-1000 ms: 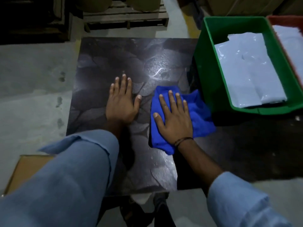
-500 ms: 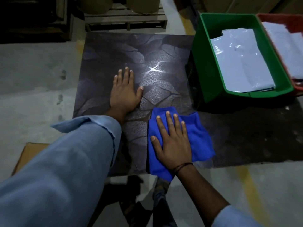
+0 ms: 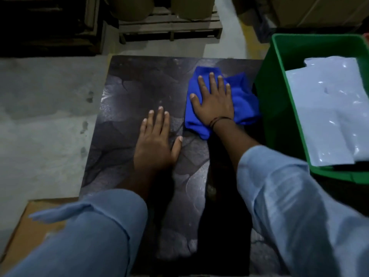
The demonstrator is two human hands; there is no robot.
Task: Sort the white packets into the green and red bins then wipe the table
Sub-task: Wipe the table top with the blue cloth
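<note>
left hand point(image 3: 154, 144) flat, right hand point(image 3: 214, 100) flat

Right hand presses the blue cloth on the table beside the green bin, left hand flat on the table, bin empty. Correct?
No: the head view shows white packets lying in the green bin, so it is not empty. The rest holds: right hand on the blue cloth, left hand flat on the table.

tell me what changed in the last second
The right hand, flat on the cloth, pulled it toward the person, then pushed it to the far side of the table, beside the green bin. The left hand stayed flat on the table; the packets stayed in the bin.
</note>
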